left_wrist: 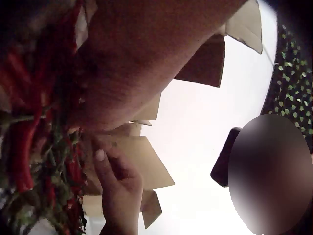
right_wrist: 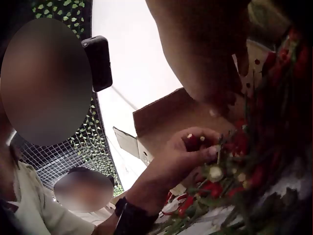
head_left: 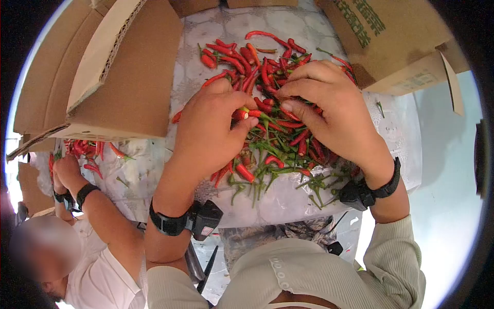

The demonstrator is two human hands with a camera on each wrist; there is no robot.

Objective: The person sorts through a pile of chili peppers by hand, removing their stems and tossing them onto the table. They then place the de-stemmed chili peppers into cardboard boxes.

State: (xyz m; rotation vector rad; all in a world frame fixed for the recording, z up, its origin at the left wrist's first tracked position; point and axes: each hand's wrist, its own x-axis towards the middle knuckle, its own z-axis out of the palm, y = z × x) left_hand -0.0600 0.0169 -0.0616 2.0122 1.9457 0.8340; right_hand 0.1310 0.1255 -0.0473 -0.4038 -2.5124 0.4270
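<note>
A heap of red chili peppers with green stems lies on the table between both hands. My left hand is at the heap's left side, fingers curled round red chilies whose pale, stemless ends show by the thumb. In the right wrist view the same hand shows these pale ends too. My right hand reaches over the heap's right part, thumb and index fingertips close together right at the chilies. Whether it pinches one I cannot tell. Loose green stems gather on the near side.
A cardboard box stands open at the left, another at the back right. At lower left another person's hand works at more chilies. The patterned tablecloth shows around the heap.
</note>
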